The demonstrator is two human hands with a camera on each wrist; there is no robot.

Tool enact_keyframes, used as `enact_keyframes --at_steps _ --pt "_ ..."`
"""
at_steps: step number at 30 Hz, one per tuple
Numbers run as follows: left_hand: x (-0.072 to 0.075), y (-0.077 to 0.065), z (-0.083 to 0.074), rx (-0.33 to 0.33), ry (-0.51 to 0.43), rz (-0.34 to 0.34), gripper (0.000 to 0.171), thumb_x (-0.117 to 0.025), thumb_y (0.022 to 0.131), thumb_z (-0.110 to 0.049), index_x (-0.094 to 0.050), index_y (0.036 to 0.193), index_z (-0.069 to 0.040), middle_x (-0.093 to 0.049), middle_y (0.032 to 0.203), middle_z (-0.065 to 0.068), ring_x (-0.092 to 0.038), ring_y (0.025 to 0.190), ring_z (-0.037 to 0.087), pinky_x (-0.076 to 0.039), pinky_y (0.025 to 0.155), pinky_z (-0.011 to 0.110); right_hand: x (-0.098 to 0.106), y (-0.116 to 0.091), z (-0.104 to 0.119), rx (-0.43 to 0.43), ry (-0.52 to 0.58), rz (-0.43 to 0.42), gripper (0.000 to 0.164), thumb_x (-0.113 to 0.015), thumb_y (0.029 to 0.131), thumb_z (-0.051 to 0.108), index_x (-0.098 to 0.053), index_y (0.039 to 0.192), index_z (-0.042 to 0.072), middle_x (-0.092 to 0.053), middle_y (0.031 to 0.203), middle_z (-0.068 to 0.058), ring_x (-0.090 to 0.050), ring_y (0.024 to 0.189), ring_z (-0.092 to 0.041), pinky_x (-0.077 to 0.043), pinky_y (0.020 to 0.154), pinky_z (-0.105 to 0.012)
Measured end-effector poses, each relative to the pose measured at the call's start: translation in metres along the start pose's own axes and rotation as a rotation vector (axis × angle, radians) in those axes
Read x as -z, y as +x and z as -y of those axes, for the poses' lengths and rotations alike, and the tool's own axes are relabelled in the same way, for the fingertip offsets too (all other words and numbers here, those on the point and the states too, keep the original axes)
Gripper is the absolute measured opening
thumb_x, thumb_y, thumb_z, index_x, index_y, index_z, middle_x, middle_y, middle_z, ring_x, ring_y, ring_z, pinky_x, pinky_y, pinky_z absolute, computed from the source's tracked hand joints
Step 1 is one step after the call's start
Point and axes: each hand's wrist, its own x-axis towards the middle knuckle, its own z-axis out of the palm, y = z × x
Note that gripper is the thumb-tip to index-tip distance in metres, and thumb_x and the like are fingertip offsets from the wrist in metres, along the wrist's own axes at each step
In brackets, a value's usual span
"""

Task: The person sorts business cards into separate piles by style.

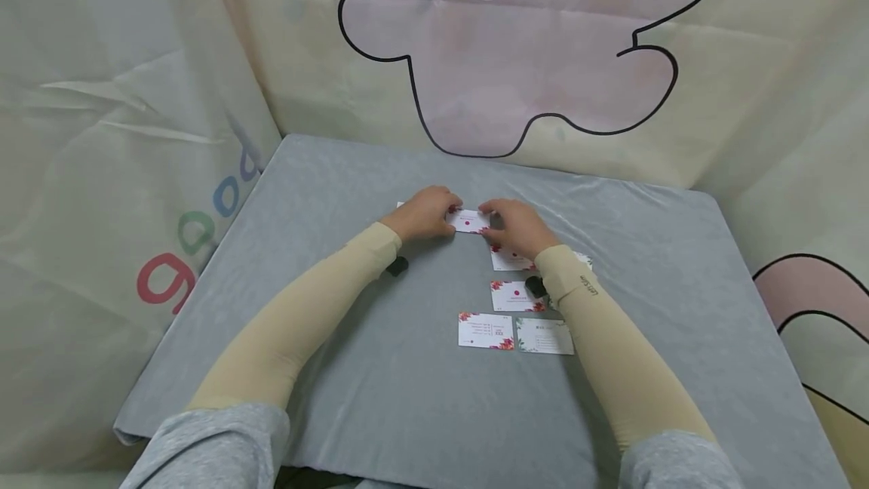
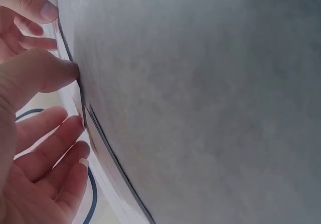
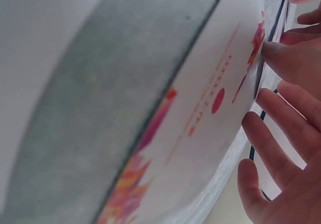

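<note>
A white card (image 1: 468, 221) with red floral corners and a red dot lies between both hands near the table's far side. My left hand (image 1: 426, 213) has thumb and fingers at its left end. At its right end my right hand (image 1: 519, 226) grips with thumb and forefinger spread across the short side. In the left wrist view, the left thumb (image 2: 62, 73) rests on the near edge of the card. Just below the right hand lies another red-flowered card (image 3: 205, 98), partly covered by that hand in the head view.
Nearer to me lie a red-dotted card (image 1: 512, 295), a red-flowered card (image 1: 485, 330) and a green-leafed card (image 1: 545, 336). Another card (image 1: 584, 258) shows beyond the right wrist, and a card corner (image 1: 400, 204) beyond the left. Grey cloth covers the table (image 1: 380, 406); printed fabric walls (image 1: 305, 89) surround it.
</note>
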Motion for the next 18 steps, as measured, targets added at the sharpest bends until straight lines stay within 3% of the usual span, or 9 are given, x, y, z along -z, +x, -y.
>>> enact_keyframes --at_steps 6,9,15,18 --pt "-0.003 -0.002 -0.008 -0.026 0.053 -0.026 0.057 -0.079 0.097 -0.031 -0.064 0.148 -0.01 -0.067 0.137 0.006 -0.061 0.124 0.023 -0.05 0.114 0.04 0.005 -0.013 -0.007 -0.004 0.01 0.005 0.055 -0.076 0.101 0.027 -0.06 0.152 0.012 -0.06 0.157 -0.012 -0.055 0.145 -0.035 -0.043 0.123 -0.057" --pt "-0.005 -0.015 -0.021 -0.078 0.069 -0.058 0.06 -0.081 0.096 -0.034 -0.064 0.148 -0.009 -0.067 0.144 0.008 -0.062 0.134 0.025 -0.048 0.12 0.041 0.01 -0.03 -0.007 0.013 -0.008 -0.01 0.055 -0.077 0.1 0.026 -0.061 0.151 0.011 -0.061 0.155 -0.013 -0.057 0.144 -0.036 -0.044 0.121 -0.058" --pt "-0.024 -0.079 -0.058 -0.219 0.027 -0.016 0.063 -0.082 0.096 -0.04 -0.065 0.146 -0.007 -0.071 0.138 0.007 -0.066 0.128 0.022 -0.051 0.115 0.038 0.0 -0.098 0.004 0.128 -0.08 -0.053 0.053 -0.083 0.095 0.026 -0.067 0.144 0.011 -0.072 0.142 -0.01 -0.063 0.137 -0.035 -0.039 0.12 -0.062" --pt "-0.04 -0.114 -0.073 -0.269 0.024 0.001 0.062 -0.083 0.094 -0.043 -0.068 0.141 -0.006 -0.074 0.127 0.004 -0.068 0.116 0.02 -0.055 0.108 0.035 -0.014 -0.135 0.011 0.191 -0.108 -0.086 0.054 -0.087 0.091 0.026 -0.07 0.14 0.011 -0.076 0.134 -0.008 -0.067 0.13 -0.033 -0.037 0.114 -0.062"
